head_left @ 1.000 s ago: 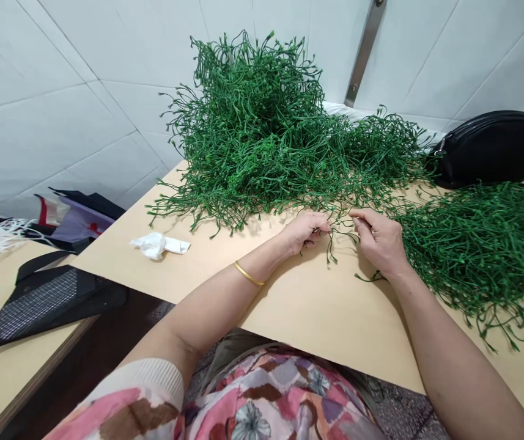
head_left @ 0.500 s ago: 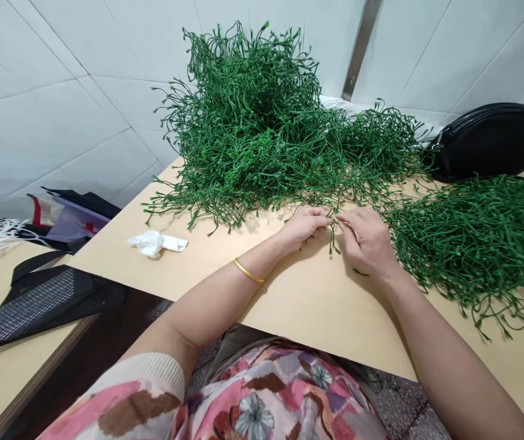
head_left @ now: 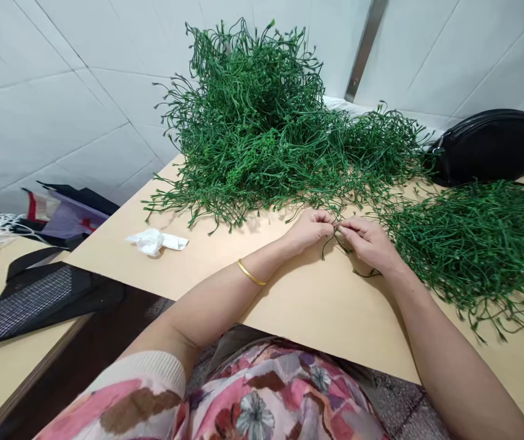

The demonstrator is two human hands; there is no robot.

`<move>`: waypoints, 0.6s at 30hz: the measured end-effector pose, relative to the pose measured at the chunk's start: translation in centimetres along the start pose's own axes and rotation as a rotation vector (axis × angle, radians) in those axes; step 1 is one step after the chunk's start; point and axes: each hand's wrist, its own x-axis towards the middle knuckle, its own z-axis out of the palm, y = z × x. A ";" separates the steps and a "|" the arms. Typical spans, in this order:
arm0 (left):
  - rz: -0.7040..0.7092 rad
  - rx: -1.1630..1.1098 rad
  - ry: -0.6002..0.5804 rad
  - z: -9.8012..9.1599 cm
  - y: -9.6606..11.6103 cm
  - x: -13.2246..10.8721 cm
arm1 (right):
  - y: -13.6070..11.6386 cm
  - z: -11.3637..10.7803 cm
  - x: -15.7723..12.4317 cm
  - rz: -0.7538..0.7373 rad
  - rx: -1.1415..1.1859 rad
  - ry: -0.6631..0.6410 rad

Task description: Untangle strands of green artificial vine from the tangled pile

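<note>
A big heap of green plastic sprigs [head_left: 262, 128] rises at the back of the tan table [head_left: 317, 305]. A second, flatter pile of the same sprigs [head_left: 477, 244] lies at the right. Between them, my left hand [head_left: 310, 229] and my right hand [head_left: 369, 243] meet fingertip to fingertip, both closed in a pinch on one thin green sprig [head_left: 330, 241] whose loose ends hang down between them. A gold bangle [head_left: 251, 273] sits on my left wrist.
A crumpled white tissue [head_left: 154, 241] lies at the table's left. A black bag [head_left: 495, 143] rests at the back right by the tiled wall. On a lower table to the left lie a black mesh pouch [head_left: 36, 299] and folded bags [head_left: 66, 211].
My hands have drawn closer until the fingertips meet on the sprig. The right hand slid left, away from the right pile.
</note>
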 end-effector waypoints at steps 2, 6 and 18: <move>0.032 0.016 0.023 0.2 -0.1 0.0 | 0.3 -0.1 0.0 -0.008 -0.012 -0.034; 0.100 0.093 0.019 0.3 -0.5 0.3 | 0.2 -0.2 0.0 0.000 -0.056 -0.043; 0.019 0.175 -0.135 -0.4 -0.1 0.0 | 0.0 0.1 0.0 0.207 0.288 -0.108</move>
